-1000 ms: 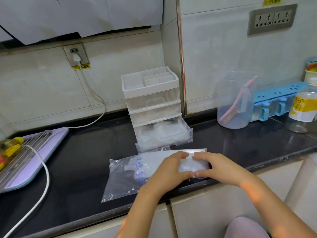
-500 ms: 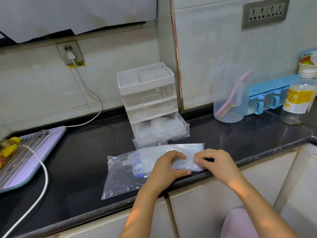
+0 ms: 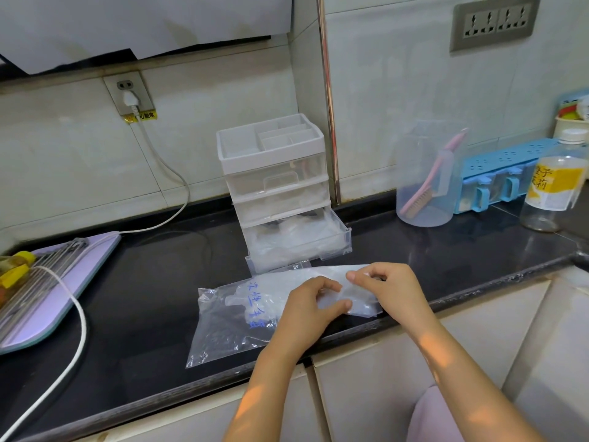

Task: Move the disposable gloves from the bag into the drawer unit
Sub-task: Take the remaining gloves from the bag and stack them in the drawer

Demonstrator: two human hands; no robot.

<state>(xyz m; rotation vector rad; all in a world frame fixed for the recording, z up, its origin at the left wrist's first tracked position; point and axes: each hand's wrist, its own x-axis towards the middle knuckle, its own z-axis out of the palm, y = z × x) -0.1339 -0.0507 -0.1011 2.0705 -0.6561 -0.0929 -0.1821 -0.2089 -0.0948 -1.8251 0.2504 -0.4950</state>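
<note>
The bag [image 3: 223, 323], its mouth pinched by left hand [image 3: 310, 306] and right hand [image 3: 393, 290].
Both hands' fingers are clamped on the film at its right end, on the counter [image 3: 143, 282] before the drawer unit [image 3: 274, 186]. The gloves [image 3: 255, 298] lie inside, and some, it seems, already fill the open bottom drawer [image 3: 299, 247]. Pin one lip down, lift the other, then reach in.

At the left edge of the black counter [image 3: 127, 282] we see a lilac board [image 3: 92, 260] with a wire rack [image 3: 47, 269] lying on it. A white cord [image 3: 81, 314] runs across it up to a plug [image 3: 130, 99] in the wall socket [image 3: 129, 90]. Along the back edge on the right stand a clear jug [image 3: 424, 148] holding a pink brush [image 3: 424, 193], a blue box [image 3: 510, 161] and a yellow-labelled bottle [image 3: 554, 186]. A grey socket panel [image 3: 495, 20] sits high on the right wall.
</note>
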